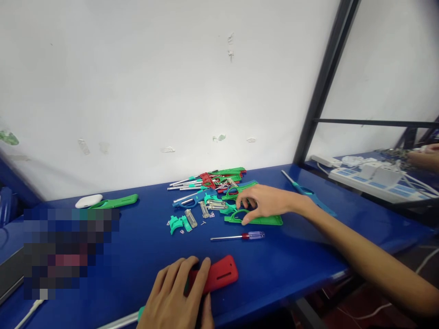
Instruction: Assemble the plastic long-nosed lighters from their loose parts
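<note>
In the head view, down at the bottom centre of the frame, the left hand (pixel 174 292) is laid over a red lighter (pixel 222 274), fingers bent across the handle and thumb on the near side, so there's a grip on it; the slotted end pokes out to the right, and a metal tube (pixel 120 321) shows at the lower left of the hand. Over to the right of centre, here's the right hand (pixel 265 201), fingers curled, thumb well apart from them with a clear gap, right above a green handle shell (pixel 264 219); whether the thumb tip touches it, I can't tell. Just below that lies a screwdriver (pixel 254 235), its tip pointing left. Mid-frame, it's a scatter of teal pieces (pixel 176 224) and clear fuel tanks (pixel 191 218), with a heap of metal tubes (pixel 187 184) and coloured shells behind, close to the wall (pixel 164 91). A blue lighter (pixel 322 205) lies right of the right hand, a green handle (pixel 116 201) beside a white case (pixel 88 201) at left, all on the blue table (pixel 291 265). At the far right edge, part of another person's hand (pixel 430 148) shows, blurred.
</note>
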Available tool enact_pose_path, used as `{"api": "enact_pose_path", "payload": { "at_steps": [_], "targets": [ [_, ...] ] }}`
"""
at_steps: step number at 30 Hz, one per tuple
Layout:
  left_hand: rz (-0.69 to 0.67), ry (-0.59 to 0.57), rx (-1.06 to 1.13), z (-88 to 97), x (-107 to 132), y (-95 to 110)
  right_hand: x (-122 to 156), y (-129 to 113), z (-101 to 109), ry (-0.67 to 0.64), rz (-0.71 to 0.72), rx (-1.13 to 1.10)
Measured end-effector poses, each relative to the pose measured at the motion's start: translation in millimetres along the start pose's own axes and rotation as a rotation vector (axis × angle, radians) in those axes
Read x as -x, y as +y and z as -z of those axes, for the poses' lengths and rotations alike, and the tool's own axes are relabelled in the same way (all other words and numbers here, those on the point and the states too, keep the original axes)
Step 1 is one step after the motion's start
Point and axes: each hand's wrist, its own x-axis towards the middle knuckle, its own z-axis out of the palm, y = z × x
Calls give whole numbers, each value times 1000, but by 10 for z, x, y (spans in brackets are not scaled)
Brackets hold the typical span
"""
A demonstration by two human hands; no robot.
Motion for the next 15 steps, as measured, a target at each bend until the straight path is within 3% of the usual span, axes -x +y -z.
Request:
{"api": "enact_pose_path", "payload": {
  "at_steps": [6, 15],
  "targets": [
    [-11, 16, -18, 19, -44, 23, 7, -29, -7, -54, -14, -42],
    [-11, -5, -25, 25, -31, 22, 11, 12, -15, -34, -20, -33]
  ]
}}
